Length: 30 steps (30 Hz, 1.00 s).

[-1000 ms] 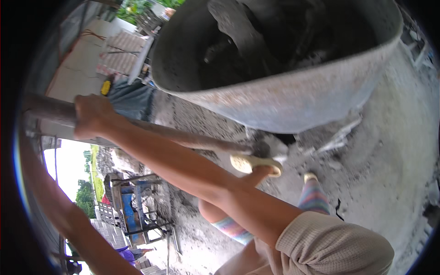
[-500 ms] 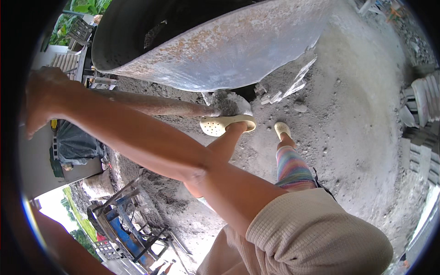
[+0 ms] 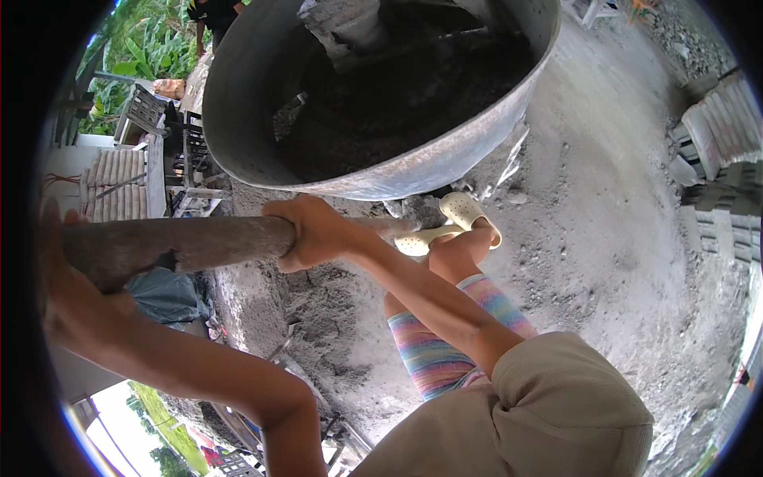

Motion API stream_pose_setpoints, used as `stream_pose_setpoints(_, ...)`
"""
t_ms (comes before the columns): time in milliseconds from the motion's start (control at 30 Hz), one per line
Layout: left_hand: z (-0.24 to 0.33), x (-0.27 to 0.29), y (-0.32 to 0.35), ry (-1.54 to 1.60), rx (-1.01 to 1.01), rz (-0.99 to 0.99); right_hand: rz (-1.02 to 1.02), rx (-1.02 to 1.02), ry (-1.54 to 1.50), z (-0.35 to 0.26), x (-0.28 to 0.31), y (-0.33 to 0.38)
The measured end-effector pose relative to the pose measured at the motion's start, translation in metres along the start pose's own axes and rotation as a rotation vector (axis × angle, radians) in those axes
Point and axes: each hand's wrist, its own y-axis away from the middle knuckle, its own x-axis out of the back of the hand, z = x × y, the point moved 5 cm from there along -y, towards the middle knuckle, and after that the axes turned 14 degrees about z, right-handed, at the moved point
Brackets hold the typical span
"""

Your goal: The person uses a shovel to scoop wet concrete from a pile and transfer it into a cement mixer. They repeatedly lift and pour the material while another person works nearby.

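Observation:
My right hand [image 3: 316,232] is closed around the thick wooden handle of a shovel [image 3: 226,240], with the arm reaching from the lower right. My left hand [image 3: 60,278] wraps the handle's upper end at the far left, partly lost in the dark rim of the view. The handle runs across to the right, and its grimy grey lower end [image 3: 420,213] is down by my clogs, mostly hidden behind them. Just beyond stands a large round metal mixing drum [image 3: 445,163], with blades [image 3: 346,28] and dark grey material inside.
My cream clogs [image 3: 429,238] stand close together on dusty, pebbled ground [image 3: 596,262]. Stacked sacks [image 3: 119,183] and crates are at the left, with more sacks [image 3: 727,115] at the right. Another person [image 3: 214,16] stands beyond the drum.
My right hand has come from the far left down onto the middle of the handle. My left hand has risen to its upper end. More of the drum's inside shows, and my clogs are closer together.

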Motion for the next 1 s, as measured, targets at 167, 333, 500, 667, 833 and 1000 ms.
stream_pose_setpoints(167,-0.007,0.008,-0.004,-0.127,0.145,0.043,-0.074,-0.152,-0.031,0.005,-0.011,-0.005)
stream_pose_setpoints(333,0.001,-0.004,-0.022,0.255,0.437,-0.374,-0.105,-0.144,0.062,-0.006,0.000,-0.017)
stream_pose_setpoints(500,0.001,0.018,-0.045,0.412,0.584,-0.753,-0.261,-0.300,-0.023,-0.008,-0.008,-0.010)
stream_pose_setpoints(667,0.044,0.003,-0.116,0.782,0.547,-0.769,-0.405,-0.309,-0.003,0.007,-0.008,-0.007)
stream_pose_setpoints(833,0.056,-0.018,-0.115,0.885,0.589,-0.529,-0.625,-0.303,0.046,0.023,-0.001,-0.024)
stream_pose_setpoints(1000,0.074,-0.001,-0.112,0.694,0.566,-0.329,-1.142,-0.015,0.189,-0.081,0.010,-0.118)
